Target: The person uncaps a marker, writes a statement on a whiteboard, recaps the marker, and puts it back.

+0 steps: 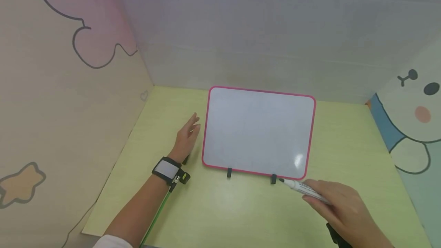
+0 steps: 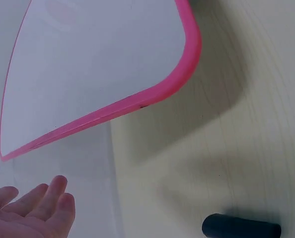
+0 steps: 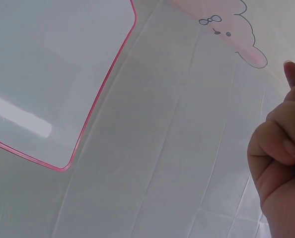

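Observation:
A whiteboard (image 1: 258, 131) with a pink rim stands tilted back on the table, its lower edge on two small black feet (image 1: 229, 172). My right hand (image 1: 344, 208) holds a white marker (image 1: 306, 189), its dark tip pointing left, close by the board's lower right corner. In the right wrist view the curled fingers (image 3: 279, 139) show at the right edge, with most of the marker out of frame. Beside the board's left edge, my left hand (image 1: 187, 137) has its fingers extended and holds nothing. A short black cylinder (image 2: 242, 226) lies on the table near the left wrist.
The light wooden table (image 1: 224, 213) meets a pale covered wall (image 1: 262, 41) behind the board. Side walls with cartoon drawings flank it, a pink figure (image 1: 100, 22) on the left and a white animal face (image 1: 413, 106) on the right. A green cord (image 1: 156, 215) trails from the left wrist strap.

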A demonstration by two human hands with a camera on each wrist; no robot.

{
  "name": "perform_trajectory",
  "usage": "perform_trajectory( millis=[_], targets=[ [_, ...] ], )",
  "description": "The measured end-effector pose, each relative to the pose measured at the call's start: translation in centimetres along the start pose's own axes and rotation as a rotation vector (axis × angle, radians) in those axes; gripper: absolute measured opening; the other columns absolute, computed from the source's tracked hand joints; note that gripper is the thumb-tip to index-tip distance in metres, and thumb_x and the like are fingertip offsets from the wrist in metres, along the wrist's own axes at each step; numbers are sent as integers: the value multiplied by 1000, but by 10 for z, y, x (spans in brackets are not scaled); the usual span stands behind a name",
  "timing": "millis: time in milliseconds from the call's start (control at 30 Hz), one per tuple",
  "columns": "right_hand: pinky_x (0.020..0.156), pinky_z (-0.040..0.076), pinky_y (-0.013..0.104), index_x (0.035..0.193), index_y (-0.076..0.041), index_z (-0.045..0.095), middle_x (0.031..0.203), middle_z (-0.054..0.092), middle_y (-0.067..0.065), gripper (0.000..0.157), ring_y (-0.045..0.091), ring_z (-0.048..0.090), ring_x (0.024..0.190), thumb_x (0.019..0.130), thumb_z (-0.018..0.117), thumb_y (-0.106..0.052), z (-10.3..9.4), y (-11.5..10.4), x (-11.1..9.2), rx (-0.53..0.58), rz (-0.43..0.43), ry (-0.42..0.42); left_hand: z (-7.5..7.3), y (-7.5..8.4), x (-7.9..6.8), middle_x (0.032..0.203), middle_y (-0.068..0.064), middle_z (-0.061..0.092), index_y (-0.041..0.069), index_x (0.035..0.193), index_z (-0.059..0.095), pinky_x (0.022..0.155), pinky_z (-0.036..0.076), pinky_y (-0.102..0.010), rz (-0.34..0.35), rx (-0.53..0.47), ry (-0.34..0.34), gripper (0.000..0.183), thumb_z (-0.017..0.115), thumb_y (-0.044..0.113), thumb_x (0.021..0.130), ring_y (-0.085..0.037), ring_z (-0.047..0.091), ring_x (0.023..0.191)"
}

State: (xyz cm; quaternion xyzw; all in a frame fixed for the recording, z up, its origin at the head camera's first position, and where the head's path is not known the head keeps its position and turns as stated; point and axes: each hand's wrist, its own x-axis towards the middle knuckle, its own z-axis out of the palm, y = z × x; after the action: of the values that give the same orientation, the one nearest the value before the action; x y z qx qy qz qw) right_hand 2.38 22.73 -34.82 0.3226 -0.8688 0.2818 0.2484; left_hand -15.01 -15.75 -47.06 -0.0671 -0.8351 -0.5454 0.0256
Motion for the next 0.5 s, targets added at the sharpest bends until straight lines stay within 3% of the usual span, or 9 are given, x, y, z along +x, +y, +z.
perform_trajectory(
  millis=[100,233,400,500],
  targets=[
    [75,48,9,101,-8,70,85,70,-3,45,-6,56,80,95,48,-46,1,1,-1,12,12,3,6,-3,8,130,-17,57,4,143,38,99,46,-45,-6,-32,6,48,46,21,100,-29,60,113],
    [76,48,9,102,-9,71,85,71,-3,41,-6,57,81,93,52,-44,1,0,-1,41,28,0,12,-4,16,118,-18,64,4,137,48,92,52,-39,-63,-60,11,42,48,22,99,-28,63,105],
    [77,48,8,102,-9,71,85,71,-3,39,-7,57,81,92,55,-44,0,1,-1,42,49,-20,18,-2,21,121,-16,62,7,132,55,90,53,-35,-131,-32,27,37,51,19,98,-25,62,106],
    [75,49,9,99,-8,71,84,70,-4,41,-7,57,80,93,53,-44,3,3,-3,45,28,22,20,0,22,122,-15,62,8,131,56,90,53,-36,-144,2,42,36,52,19,97,-25,61,107]
  ],
)
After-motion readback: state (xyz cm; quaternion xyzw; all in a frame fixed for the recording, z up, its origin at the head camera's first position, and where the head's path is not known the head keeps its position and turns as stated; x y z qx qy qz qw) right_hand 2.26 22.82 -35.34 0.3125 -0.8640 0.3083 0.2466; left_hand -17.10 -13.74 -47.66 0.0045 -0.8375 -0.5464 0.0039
